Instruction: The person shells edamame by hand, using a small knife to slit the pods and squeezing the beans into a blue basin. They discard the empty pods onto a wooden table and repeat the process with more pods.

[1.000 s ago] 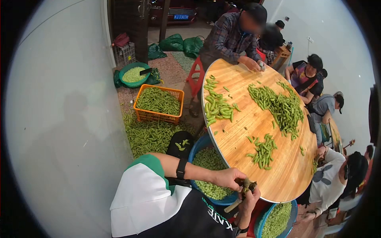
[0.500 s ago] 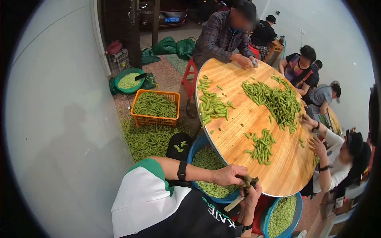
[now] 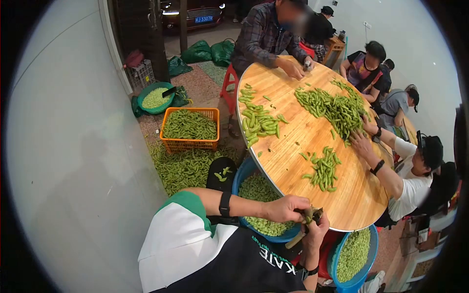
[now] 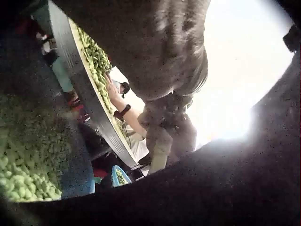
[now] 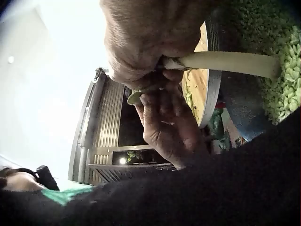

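Both hands meet beside the near edge of the round wooden table. The right hand curls round a tool with a pale handle, which in the right wrist view sticks out of the fist as a long pale handle. The left hand pinches a small green pod against the right hand's fingers, its own fingers bent. Dark material covers part of the fingertips. In the left wrist view, the left hand hides most of the pod.
Green pods lie in piles on the table. Blue tubs of beans stand below its edge. An orange crate sits among loose pods on the floor. Several people are around the table, one reaching into the large pile.
The person at right has reached in and placed both hands on the large pod pile. My two hands stay together, with little visible change. The view has shifted slightly.
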`<state>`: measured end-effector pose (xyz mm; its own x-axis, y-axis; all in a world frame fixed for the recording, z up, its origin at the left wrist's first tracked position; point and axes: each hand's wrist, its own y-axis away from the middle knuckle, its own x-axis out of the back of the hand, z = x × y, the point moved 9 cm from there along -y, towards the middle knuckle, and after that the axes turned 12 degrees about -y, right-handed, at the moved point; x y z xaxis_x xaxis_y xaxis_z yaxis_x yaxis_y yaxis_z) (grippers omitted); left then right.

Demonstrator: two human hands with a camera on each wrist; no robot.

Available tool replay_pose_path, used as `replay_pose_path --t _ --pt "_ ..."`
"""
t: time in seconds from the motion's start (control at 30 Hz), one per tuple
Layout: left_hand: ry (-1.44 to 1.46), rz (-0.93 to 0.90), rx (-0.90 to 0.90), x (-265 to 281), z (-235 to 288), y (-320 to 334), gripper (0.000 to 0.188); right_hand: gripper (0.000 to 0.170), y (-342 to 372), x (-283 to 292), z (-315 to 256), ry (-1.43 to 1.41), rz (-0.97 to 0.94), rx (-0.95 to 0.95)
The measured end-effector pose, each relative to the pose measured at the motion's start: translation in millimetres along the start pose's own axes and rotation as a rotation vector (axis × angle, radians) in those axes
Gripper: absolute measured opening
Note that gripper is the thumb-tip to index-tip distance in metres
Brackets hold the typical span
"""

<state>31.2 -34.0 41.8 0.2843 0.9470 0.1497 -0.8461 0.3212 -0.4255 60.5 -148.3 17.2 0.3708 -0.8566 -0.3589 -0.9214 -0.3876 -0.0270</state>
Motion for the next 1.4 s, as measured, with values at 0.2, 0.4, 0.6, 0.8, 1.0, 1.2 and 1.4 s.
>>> replay_pose_path --t 0.2,0.4,0.6,0.8,1.0,1.2,1.4 --pt "0.134 -0.023 0.059 0.8 -6.5 2.6 0.013 0.012 -0.7 0.5 0.4 0.124 -0.028 0.078" --pt "0.252 0.011 0.083 -1.2 -1.4 1.9 0.015 0.013 -0.8 -6.7 -3.6 -0.017 -0.018 0.019" --pt "0.123 -0.005 0.004 -2.8 3.7 -0.4 0.014 0.014 2.2 -6.5 -1.8 -0.163 -0.039 -0.038" --pt "0.033 0.002 -0.018 1.7 14.3 -0.8 0.014 0.009 0.4 1.2 -0.9 -0.022 0.043 0.011" --pt "0.195 0.106 0.069 32.5 2.3 -9.8 0.012 0.004 3.1 -3.8 18.1 0.268 -0.096 -0.109" --pt "0.211 0.131 0.285 30.6 -21.6 2.9 0.011 0.023 3.7 -12.1 13.1 0.348 -0.075 -0.04" --pt "0.2 0.041 0.403 14.1 -42.1 6.9 0.01 0.031 6.0 -13.5 16.2 0.185 -0.082 -0.073"
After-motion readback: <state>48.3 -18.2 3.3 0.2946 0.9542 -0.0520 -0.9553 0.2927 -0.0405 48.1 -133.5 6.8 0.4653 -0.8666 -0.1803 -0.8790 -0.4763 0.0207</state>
